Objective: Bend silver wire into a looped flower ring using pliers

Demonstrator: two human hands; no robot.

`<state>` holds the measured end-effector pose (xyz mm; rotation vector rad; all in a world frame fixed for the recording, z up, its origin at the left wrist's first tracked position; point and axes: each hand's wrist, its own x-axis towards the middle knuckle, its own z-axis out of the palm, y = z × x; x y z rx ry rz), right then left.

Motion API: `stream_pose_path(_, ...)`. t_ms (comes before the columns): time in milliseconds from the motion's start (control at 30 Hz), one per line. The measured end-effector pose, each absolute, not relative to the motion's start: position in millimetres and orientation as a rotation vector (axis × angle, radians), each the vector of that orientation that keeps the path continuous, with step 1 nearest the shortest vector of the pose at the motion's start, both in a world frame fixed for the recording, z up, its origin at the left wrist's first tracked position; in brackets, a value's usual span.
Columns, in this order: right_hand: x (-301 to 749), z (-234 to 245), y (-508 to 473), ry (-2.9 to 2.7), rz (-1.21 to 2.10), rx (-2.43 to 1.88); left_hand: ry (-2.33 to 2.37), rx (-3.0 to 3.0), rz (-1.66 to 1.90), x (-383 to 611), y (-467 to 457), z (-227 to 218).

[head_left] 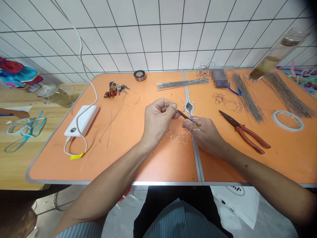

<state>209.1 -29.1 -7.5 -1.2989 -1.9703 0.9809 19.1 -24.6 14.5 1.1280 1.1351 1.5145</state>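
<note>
Over the middle of the orange table, my left hand (159,117) is closed in a pinch on the upper left part of a ring of thin wire loops (182,138). The looped ring hangs between both hands, with small petal-like loops around its edge. My right hand (204,132) is closed around a slim dark rod-like tool (182,115) with a yellowish end, whose tip reaches the left fingertips. Some loops lie against the right fingers. Exactly where the tip meets the wire is hidden by the left fingers.
Red-handled pliers (244,130) lie right of my right hand. Wire bundles (249,99), a white tape roll (288,120), and a tilted glass bottle (274,56) are farther right. Left are a white power bank (81,120) with a cable, keys (119,87) and brown tape (140,75).
</note>
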Motion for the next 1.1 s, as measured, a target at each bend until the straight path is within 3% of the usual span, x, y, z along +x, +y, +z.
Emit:
stream_pose_path(500,207.0,-9.4,-29.1,-1.992,0.919,-1.318,1.116,1.139,1.532,18.6,-23.0,14.9)
stream_pose_path(867,206.7,-11.1,-24.2,-2.094,0.626,-1.338,1.135,1.174,1.552,15.7,-22.0,11.6)
stream_pose_path(1100,207.2,-13.1,-24.6,-2.092,0.618,-1.334,1.13,1.189,1.558,16.8,-22.2,9.9)
